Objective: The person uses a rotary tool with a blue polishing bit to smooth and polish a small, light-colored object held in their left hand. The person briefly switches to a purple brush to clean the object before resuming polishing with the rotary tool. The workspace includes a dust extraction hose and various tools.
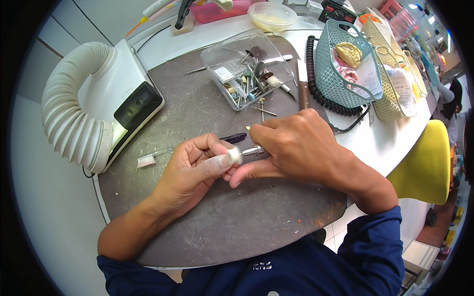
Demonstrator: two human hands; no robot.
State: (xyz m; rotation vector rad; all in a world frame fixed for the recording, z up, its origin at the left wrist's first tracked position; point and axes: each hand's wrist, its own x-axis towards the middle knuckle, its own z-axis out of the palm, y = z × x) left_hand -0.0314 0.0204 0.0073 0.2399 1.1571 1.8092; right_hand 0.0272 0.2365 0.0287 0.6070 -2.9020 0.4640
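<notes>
My left hand [197, 163] pinches a small cream-white piece [235, 156] between thumb and fingers. The piece is blurred, and its exact kind cannot be made out. From the right, the metal nose of a rotary handpiece [253, 151] points at it, and its tip meets or nearly meets the piece. Wrapped around the handpiece is my right hand [294, 145], hiding most of its body, with the thumb stretched toward my left fingers. Just behind my left fingers lies a dark purple, pen-like tool [234, 137]. A clear-handled toothbrush [147, 160] rests left of that hand.
A clear plastic box [232, 101] of burs and polishing wheels stands beyond my hands, with a knife [303, 89] beside it. At left is a white machine with a ribbed hose [74, 98]. A black coiled cord [316, 84] runs by a teal basket [340, 64].
</notes>
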